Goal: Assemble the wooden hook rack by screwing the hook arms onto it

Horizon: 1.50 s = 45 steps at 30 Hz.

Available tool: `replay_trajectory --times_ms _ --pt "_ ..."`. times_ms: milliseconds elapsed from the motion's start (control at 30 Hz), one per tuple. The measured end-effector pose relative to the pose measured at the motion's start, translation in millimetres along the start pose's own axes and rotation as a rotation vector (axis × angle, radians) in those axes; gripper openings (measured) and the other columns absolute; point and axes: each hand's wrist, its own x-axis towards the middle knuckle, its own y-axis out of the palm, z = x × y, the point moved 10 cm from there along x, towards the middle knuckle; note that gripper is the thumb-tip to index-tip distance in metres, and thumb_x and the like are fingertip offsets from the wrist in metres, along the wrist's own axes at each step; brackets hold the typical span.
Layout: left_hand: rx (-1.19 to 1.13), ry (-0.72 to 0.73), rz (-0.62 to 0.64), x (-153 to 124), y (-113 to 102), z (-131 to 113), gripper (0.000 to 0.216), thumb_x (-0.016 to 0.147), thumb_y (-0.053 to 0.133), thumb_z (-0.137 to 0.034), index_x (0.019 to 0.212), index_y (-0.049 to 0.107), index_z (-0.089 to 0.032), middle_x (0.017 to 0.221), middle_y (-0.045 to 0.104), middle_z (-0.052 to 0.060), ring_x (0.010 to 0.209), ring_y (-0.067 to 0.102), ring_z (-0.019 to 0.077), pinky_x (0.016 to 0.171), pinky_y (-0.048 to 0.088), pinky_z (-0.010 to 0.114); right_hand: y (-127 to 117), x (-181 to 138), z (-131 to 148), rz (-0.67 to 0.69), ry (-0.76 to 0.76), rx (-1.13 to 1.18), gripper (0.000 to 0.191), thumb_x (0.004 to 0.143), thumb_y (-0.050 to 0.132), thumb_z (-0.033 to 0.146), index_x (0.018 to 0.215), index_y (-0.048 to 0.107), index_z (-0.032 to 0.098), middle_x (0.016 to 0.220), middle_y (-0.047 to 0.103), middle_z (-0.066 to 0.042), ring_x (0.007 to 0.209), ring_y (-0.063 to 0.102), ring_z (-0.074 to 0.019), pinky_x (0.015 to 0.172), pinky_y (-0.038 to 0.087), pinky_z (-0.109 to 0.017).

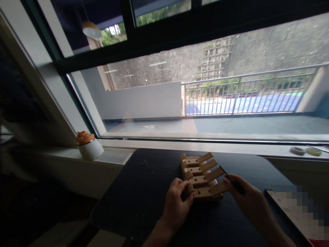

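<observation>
A row of pale wooden hooks (199, 180) lies side by side on the dark table. Each hook has round holes in its flat middle and a slanted arm rising to the right. My left hand (178, 199) is closed around the short upturned end of the nearest hook. In my right hand (245, 192) is a screwdriver (236, 184) with a dark handle, its thin shaft pointing up and left beside the slanted arms. The right fingertips are close to the nearest arm's tip; whether they touch it, I cannot tell.
Small dark bits (144, 162), perhaps screws, lie on the black table (123, 199) at the left. A pale flat object (288, 209) sits at the right edge. Tape rolls (297, 150) and a white pot (89, 149) with an orange top stand by the window.
</observation>
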Motion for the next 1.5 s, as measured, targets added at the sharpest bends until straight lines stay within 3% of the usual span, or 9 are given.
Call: replay_trajectory --times_ms 300,400,467,600,800,967,1233,1400,1500 --pt "-0.091 -0.014 -0.048 -2 -6 -10 0.026 0.075 0.064 -0.019 0.101 0.067 -0.021 0.092 0.061 0.005 0.085 0.058 0.0194 0.080 0.048 0.030 2 -6 -12 0.094 0.094 0.161 0.043 0.069 0.056 0.058 0.086 0.065 0.020 0.066 0.067 -0.003 0.057 0.059 -0.0190 0.048 0.043 -0.026" --pt "-0.330 -0.150 -0.148 -12 -13 -3 0.031 0.080 0.060 -0.027 0.109 0.062 -0.020 0.093 0.065 0.005 0.084 0.061 0.0189 0.077 0.049 0.029 4 -29 -1 0.095 0.177 0.356 0.039 0.072 0.054 0.059 0.084 0.059 0.021 0.049 0.052 0.003 0.045 0.047 -0.0135 0.042 0.035 -0.024" --pt "-0.488 -0.257 -0.105 -18 -4 2 0.028 0.081 0.059 -0.033 0.102 0.065 -0.016 0.087 0.067 0.005 0.079 0.062 0.0188 0.071 0.051 0.028 11 -46 13 0.099 0.180 0.470 0.038 0.072 0.054 0.059 0.080 0.056 0.022 0.050 0.051 0.004 0.045 0.046 -0.0129 0.043 0.036 -0.024" --pt "-0.581 -0.335 -0.060 -25 0 8 0.030 0.081 0.057 -0.035 0.100 0.064 -0.012 0.079 0.067 0.005 0.066 0.060 0.0156 0.060 0.050 0.025 16 -58 29 0.121 0.090 0.398 0.036 0.072 0.054 0.057 0.074 0.058 0.021 0.047 0.047 0.004 0.045 0.042 -0.0122 0.044 0.034 -0.024" --pt "-0.191 -0.141 -0.058 -15 -20 10 0.026 0.075 0.061 -0.021 0.101 0.065 -0.016 0.097 0.065 0.008 0.090 0.060 0.0211 0.081 0.049 0.033 5 -14 -2 0.215 0.050 0.279 0.037 0.073 0.056 0.052 0.084 0.067 0.018 0.053 0.055 0.001 0.051 0.050 -0.0149 0.047 0.038 -0.025" --pt "-0.120 -0.053 0.051 -10 -3 22 0.055 0.064 0.072 -0.019 0.118 0.059 -0.017 0.123 0.057 0.011 0.116 0.050 0.0270 0.104 0.037 0.041 10 10 -10 0.194 0.022 0.208 0.039 0.070 0.057 0.054 0.082 0.068 0.018 0.064 0.066 -0.002 0.062 0.061 -0.0199 0.055 0.046 -0.027" --pt "-0.102 0.059 0.119 -7 5 17 0.039 0.069 0.061 -0.008 0.106 0.064 -0.019 0.109 0.058 0.006 0.101 0.057 0.0199 0.091 0.047 0.030 50 -2 -13 0.287 0.085 0.284 0.040 0.066 0.064 0.053 0.082 0.069 0.016 0.083 0.073 -0.006 0.081 0.067 -0.0251 0.069 0.052 -0.029" --pt "-0.096 0.035 0.103 -19 -8 12 0.032 0.072 0.058 -0.010 0.101 0.068 -0.022 0.105 0.059 0.005 0.100 0.057 0.0198 0.091 0.046 0.029 64 -19 -8 0.286 0.067 0.360 0.040 0.071 0.062 0.053 0.085 0.066 0.016 0.082 0.073 -0.006 0.080 0.067 -0.0245 0.070 0.052 -0.030" --pt "-0.100 0.015 0.097 -36 -20 9 0.032 0.074 0.056 -0.008 0.100 0.067 -0.023 0.106 0.060 0.005 0.102 0.056 0.0203 0.093 0.044 0.029 78 -36 1 0.403 0.060 0.384 0.041 0.074 0.061 0.051 0.094 0.065 0.015 0.093 0.073 -0.006 0.087 0.066 -0.0251 0.075 0.052 -0.031"
